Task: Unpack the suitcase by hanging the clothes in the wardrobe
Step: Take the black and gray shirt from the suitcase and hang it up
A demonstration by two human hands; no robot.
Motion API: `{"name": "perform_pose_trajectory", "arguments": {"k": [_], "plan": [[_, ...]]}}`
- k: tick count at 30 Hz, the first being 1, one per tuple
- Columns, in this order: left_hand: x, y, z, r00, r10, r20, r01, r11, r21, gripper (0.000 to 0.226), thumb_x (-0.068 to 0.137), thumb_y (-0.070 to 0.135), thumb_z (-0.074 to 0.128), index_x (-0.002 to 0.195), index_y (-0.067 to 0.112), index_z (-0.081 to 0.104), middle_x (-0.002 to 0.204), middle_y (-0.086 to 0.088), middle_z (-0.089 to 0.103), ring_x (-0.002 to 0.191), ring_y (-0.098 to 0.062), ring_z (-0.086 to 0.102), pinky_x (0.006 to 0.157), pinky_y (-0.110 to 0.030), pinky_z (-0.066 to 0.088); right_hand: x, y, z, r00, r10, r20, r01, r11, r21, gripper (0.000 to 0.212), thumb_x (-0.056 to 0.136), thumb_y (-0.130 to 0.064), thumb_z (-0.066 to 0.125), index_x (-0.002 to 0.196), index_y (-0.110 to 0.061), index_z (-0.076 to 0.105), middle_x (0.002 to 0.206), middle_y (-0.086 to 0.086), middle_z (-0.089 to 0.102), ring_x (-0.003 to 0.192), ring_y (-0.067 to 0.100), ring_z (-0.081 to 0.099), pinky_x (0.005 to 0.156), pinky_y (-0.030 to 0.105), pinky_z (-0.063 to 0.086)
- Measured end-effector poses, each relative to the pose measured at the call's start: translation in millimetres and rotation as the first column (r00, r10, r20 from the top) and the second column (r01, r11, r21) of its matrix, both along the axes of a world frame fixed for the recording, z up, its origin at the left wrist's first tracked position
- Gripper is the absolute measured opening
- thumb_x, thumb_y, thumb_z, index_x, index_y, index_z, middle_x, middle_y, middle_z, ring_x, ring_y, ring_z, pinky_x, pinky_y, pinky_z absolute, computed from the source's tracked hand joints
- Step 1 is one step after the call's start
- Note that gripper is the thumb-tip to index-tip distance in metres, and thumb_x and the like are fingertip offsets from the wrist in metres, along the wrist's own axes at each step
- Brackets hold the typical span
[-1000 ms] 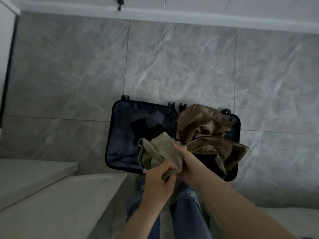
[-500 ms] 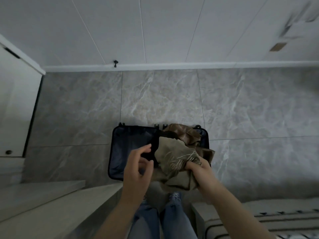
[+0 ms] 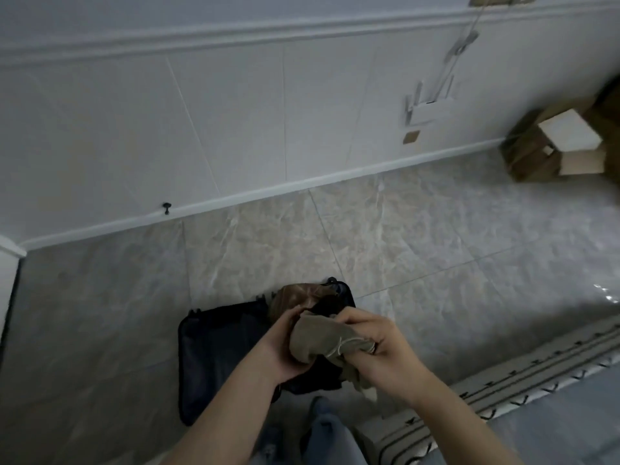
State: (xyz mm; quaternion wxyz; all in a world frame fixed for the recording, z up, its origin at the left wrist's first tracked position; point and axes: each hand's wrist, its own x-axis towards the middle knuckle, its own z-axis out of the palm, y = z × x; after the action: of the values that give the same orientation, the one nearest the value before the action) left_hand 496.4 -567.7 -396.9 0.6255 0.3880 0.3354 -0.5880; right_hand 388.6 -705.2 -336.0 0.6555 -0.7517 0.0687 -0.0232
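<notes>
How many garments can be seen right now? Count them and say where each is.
2. The olive garment is gripped by the left hand and right hand above the suitcase. The brown garment lies in the suitcase's far end. More may be hidden underneath.

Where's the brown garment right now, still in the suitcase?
Yes: in the head view the brown garment lies in the right half of the open suitcase on the floor, just beyond the two hands holding the olive garment.

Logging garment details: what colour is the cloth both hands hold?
Olive-khaki, with a pale thread; the garment shows best in the head view, the only one.
</notes>
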Motion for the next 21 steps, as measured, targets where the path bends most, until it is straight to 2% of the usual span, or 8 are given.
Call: {"name": "perform_pose_trajectory", "arguments": {"k": [2,5,9,12,14,16,18,21], "plan": [[-1,-10,9,0.995,-0.065,0.078,0.064,0.998,0.010,0.026,0.083,0.021,0.059,0.094,-0.001,0.066,0.078,-0.014,0.068,0.067,-0.026,0.068,0.065,-0.032,0.055,-18,3,10,0.999,-0.036,0.028,0.036,0.999,-0.002,0.033,0.083,0.007,0.065,0.070,-0.022,0.073,0.086,0.003,0.066,0.074,0.017,0.062,0.068,0.027,0.047],[5,-21,18,0.969,-0.065,0.240,0.037,0.992,0.120,0.040,0.098,0.029,0.045,0.121,-0.001,0.057,0.087,-0.016,0.066,0.079,-0.030,0.062,0.086,-0.043,0.051,-47,3,9,0.989,-0.145,0.038,0.147,0.986,-0.076,0.026,0.081,0.000,0.068,0.065,-0.019,0.072,0.084,0.003,0.068,0.080,0.026,0.060,0.080,0.041,0.046],[4,-34,55,0.963,0.034,0.267,-0.042,0.999,0.026,0.036,0.098,0.035,0.047,0.099,0.006,0.070,0.075,-0.015,0.075,0.088,-0.031,0.064,0.071,-0.040,0.050,-82,9,3,0.943,-0.330,-0.034,0.326,0.942,-0.080,0.014,0.080,-0.002,0.069,0.075,-0.011,0.078,0.089,0.001,0.071,0.100,0.023,0.060,0.092,0.041,0.045],[-1,-40,84,0.944,0.121,0.306,-0.096,0.991,-0.095,0.035,0.096,0.032,0.049,0.095,0.006,0.072,0.082,-0.016,0.075,0.092,-0.031,0.066,0.079,-0.041,0.051,-94,8,-3,0.897,-0.434,-0.084,0.425,0.899,-0.108,0.026,0.079,0.005,0.064,0.085,-0.016,0.079,0.095,-0.001,0.073,0.107,0.018,0.062,0.099,0.042,0.046],[-5,-42,99,0.927,0.142,0.346,-0.088,0.982,-0.167,0.032,0.094,0.030,0.051,0.095,0.006,0.073,0.090,-0.016,0.075,0.095,-0.031,0.067,0.090,-0.042,0.052,-98,10,-4,0.872,-0.468,-0.145,0.445,0.880,-0.164,0.038,0.085,0.011,0.056,0.093,-0.020,0.077,0.099,-0.002,0.072,0.104,0.019,0.065,0.093,0.049,0.050],[-10,-44,112,0.909,0.151,0.390,-0.067,0.973,-0.219,0.029,0.092,0.029,0.054,0.100,0.007,0.072,0.098,-0.017,0.074,0.096,-0.030,0.068,0.096,-0.041,0.051,-98,15,5,0.833,-0.520,-0.190,0.492,0.853,-0.174,0.042,0.090,0.005,0.054,0.097,-0.033,0.074,0.105,-0.008,0.070,0.105,0.015,0.064,0.089,0.042,0.054],[-10,-46,120,0.882,0.149,0.447,-0.047,0.971,-0.233,0.033,0.084,0.028,0.065,0.108,0.006,0.071,0.105,-0.018,0.073,0.098,-0.030,0.070,0.095,-0.042,0.052,-92,20,20,0.796,-0.588,-0.143,0.567,0.808,-0.163,0.031,0.091,-0.008,0.058,0.099,-0.037,0.068,0.114,-0.013,0.066,0.114,0.010,0.059,0.091,0.034,0.053],[-15,-48,128,0.814,0.101,0.572,0.016,0.980,-0.197,0.066,0.059,0.029,0.082,0.121,0.010,0.065,0.115,-0.019,0.070,0.101,-0.032,0.071,0.093,-0.047,0.054,-79,27,51,0.738,-0.673,0.047,0.675,0.737,-0.039,0.026,0.093,-0.020,0.064,0.117,-0.029,0.059,0.124,-0.012,0.062,0.122,0.004,0.055,0.099,0.033,0.048]]}}
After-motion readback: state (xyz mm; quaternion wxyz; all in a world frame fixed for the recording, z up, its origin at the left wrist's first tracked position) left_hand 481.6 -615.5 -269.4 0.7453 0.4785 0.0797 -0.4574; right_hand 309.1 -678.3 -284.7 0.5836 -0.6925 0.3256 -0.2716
